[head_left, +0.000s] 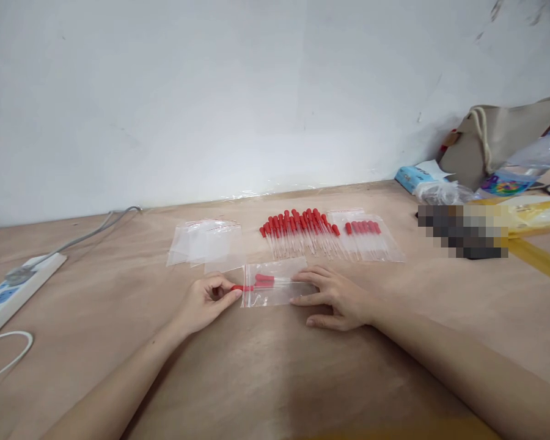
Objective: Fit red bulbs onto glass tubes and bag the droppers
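A clear zip bag (282, 296) lies flat on the brown table in front of me, its red-lined mouth to the left. Inside it rest red-bulbed droppers (264, 278). My left hand (209, 299) pinches the red bulb of another dropper (242, 288), which passes partly through the bag's mouth. Fingers spread, my right hand (332, 297) lies on the bag's right end. Behind the bag is a pile of red-bulbed droppers (297, 225). Right of the pile, more droppers lie in or on clear bags (391, 244); I cannot tell which. Several flat zip bags (204, 243) overlap at the left.
A white power strip (36, 278) with a grey cable stands at the left, a white cord (25, 336) below it. At the right are a blue tissue pack (412, 177), a beige bag (508, 137), a plastic bottle (527, 162) and yellow plastic packaging (538, 214). A white wall rises behind.
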A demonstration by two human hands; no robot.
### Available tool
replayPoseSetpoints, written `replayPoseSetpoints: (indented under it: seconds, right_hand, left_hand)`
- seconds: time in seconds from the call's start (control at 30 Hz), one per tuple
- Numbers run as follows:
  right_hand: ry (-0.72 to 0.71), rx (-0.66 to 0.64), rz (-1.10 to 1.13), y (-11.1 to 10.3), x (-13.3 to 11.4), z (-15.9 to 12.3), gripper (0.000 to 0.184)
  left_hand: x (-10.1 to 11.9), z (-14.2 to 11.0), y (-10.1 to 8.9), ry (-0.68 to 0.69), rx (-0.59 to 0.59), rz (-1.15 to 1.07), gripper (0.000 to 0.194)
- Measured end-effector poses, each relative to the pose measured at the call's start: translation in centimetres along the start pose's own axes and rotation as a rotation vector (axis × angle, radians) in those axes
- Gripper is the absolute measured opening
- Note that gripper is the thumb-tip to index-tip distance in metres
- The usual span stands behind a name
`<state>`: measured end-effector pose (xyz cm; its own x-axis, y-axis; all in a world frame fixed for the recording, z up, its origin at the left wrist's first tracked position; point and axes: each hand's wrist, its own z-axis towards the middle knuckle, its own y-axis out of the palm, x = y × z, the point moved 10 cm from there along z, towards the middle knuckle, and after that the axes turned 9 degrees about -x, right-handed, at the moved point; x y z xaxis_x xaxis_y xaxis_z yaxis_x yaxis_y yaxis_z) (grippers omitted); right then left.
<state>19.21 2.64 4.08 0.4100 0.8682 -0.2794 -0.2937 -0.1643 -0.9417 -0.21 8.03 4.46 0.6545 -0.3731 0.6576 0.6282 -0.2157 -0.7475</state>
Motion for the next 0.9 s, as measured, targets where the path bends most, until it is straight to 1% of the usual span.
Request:
replayPoseSetpoints:
  seconds: [0.07,0.17,0.37,0.43,0.5,0.6,0.63,0.67,0.73,0.77,0.8,0.83,0.87,0.9]
  right_hand:
    - [0.008,-0.008,-0.011,0.0,-0.1,0.1,0.041]
    - [0.024,-0.018,0.002,0.1,0.1,0.1,0.042]
    - [0.044,-0.049,0.021,0.4,0.5,0.1,0.042]
    - [0.041,-0.049,0.013,0.4,0.4,0.1,0.042]
    - [0.039,-0.046,0.013,0.3,0.4,0.1,0.042]
    - [0.032,-0.046,0.018,0.3,0.3,0.1,0.043]
    - [0.03,-0.05,0.018,0.4,0.3,0.1,0.043]
    - [0.029,-0.052,0.018,0.4,0.4,0.1,0.044]
    - [0.033,-0.057,0.017,0.5,0.4,0.1,0.045]
    - [0.036,-0.059,0.017,0.5,0.5,0.1,0.045]
    - [0.039,-0.062,0.015,0.5,0.5,0.1,0.045]
    - [0.041,-0.063,0.013,0.5,0.5,0.1,0.045]
    - [0.043,-0.065,0.012,0.5,0.5,0.1,0.044]
    - [0.046,-0.066,0.012,0.5,0.5,0.2,0.044]
  left_hand:
    - [0.1,0.0,0.5,0.026,-0.035,-0.011,0.018]
    - [0.4,0.3,1.8,0.068,-0.155,-0.053,0.019]
    - [2.2,1.0,3.3,0.152,-0.271,-0.021,0.024]
    - [2.3,1.4,3.9,0.161,-0.297,-0.05,0.023]
    - [1.7,1.8,4.3,0.132,-0.275,-0.093,0.021]
    - [0.0,2.4,3.7,0.035,-0.179,-0.129,0.024]
    - [-0.4,2.5,3.5,0.013,-0.174,-0.135,0.025]
    - [-0.6,2.7,3.4,0.005,-0.206,-0.139,0.024]
    - [-0.5,3.1,3.1,0.015,-0.305,-0.131,0.02]
    - [-0.5,3.4,2.6,0.014,-0.333,-0.112,0.019]
    - [-0.6,4.1,1.5,-0.006,-0.277,-0.081,0.018]
    - [-0.9,4.9,0.0,-0.033,-0.17,-0.044,0.019]
    - [-1.0,5.8,-0.8,-0.061,-0.109,-0.023,0.02]
    - [-1.0,6.8,-1.2,-0.068,-0.062,-0.027,0.022]
